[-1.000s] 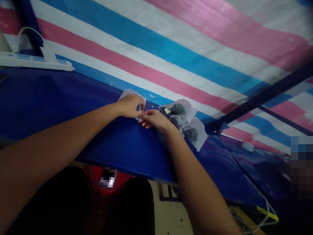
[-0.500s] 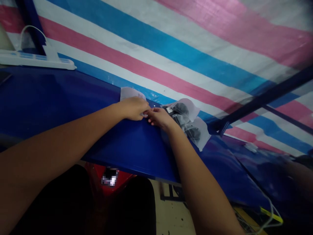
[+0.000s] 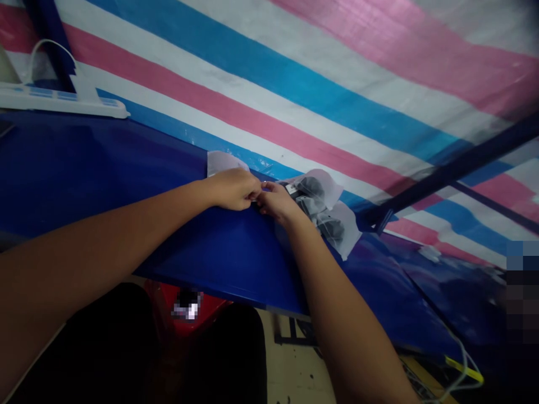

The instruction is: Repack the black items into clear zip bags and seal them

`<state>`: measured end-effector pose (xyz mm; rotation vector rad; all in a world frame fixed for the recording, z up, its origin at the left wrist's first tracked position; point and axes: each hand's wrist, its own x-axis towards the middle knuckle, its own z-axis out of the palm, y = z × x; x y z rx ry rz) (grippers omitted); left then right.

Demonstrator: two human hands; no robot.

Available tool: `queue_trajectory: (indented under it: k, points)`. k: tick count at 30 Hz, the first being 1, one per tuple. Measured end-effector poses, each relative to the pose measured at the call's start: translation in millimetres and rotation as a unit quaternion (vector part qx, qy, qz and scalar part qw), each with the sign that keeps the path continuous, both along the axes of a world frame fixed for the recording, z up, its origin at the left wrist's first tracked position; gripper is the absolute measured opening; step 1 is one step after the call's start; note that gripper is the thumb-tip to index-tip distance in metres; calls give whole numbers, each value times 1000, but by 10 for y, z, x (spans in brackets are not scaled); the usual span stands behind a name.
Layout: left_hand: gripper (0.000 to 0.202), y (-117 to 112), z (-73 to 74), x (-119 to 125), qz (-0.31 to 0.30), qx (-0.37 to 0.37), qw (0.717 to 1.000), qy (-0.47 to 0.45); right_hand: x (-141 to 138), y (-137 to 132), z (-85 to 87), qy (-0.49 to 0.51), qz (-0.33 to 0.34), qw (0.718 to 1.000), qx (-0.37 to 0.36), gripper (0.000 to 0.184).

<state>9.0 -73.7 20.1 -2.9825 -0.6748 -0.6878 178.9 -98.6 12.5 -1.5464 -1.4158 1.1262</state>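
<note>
My left hand [image 3: 233,188] and my right hand [image 3: 277,202] meet at the far edge of the blue table [image 3: 105,168], fingertips pinched together on a small clear plastic bag [image 3: 221,161] whose white corner sticks out behind the left hand. What lies inside that bag is hidden by my fingers. Right beside my right hand lies a pile of clear bags with dark parts inside [image 3: 322,205].
A white power strip [image 3: 59,101] with a cable lies at the table's far left. A striped pink, blue and white tarp [image 3: 337,84] hangs behind. A dark blue frame bar [image 3: 455,168] crosses on the right. A red stool [image 3: 185,314] shows below the table.
Both hands have shifted slightly right and closer together, still pinching the small bag. The view has moved a little; the pile of bags stays put.
</note>
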Motion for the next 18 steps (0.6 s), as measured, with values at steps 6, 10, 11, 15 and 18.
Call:
queue_trajectory:
  k: [6, 10, 11, 15, 18]
  points:
    - [14, -143, 8, 82, -42, -44, 998, -23, 49, 57, -56, 11, -48, 999, 23, 29]
    - [12, -303, 63, 149, -73, -62, 995, -19, 86, 94, -66, 32, -75, 996, 31, 23]
    - [12, -344, 78, 166, -78, -66, 995, -15, 90, 105, -60, 31, -85, 995, 36, 20]
    - [10, -478, 114, 225, -99, -87, 991, -1, 102, 162, -30, 11, -121, 992, 44, 10]
    - [9, -538, 111, 250, -110, -94, 989, -1, 120, 197, -27, -6, -127, 991, 49, 7]
